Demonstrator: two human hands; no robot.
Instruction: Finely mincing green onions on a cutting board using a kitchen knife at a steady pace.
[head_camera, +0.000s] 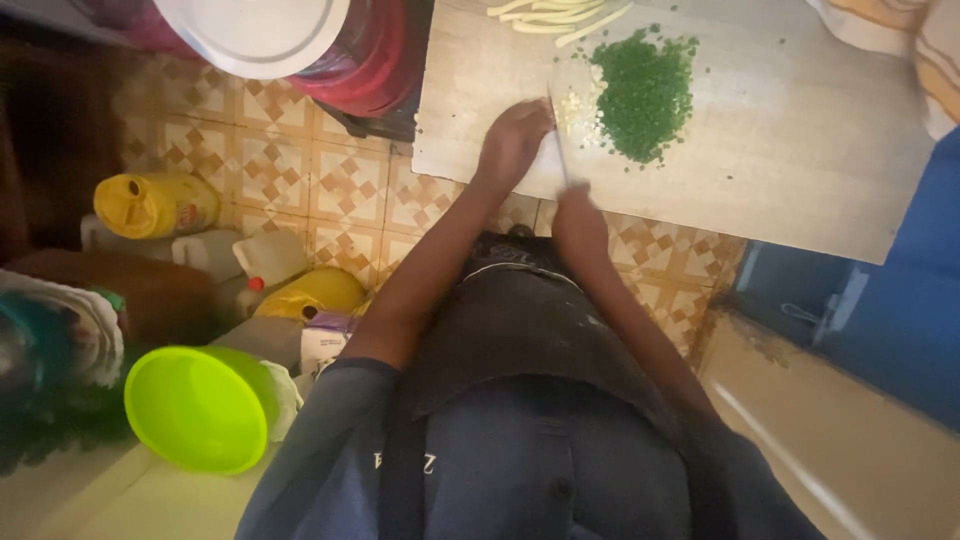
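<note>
On the wooden board (760, 170), right hand (578, 222) clamps a knife (560, 150) by its handle; left hand (512, 140) pins pale, soft, light stalks (575, 108) beside chopped greens (645, 95).

Dim, warm indoor light; the whole frame is soft and blurred, edges stretched, left corner deep in shadow.
</note>
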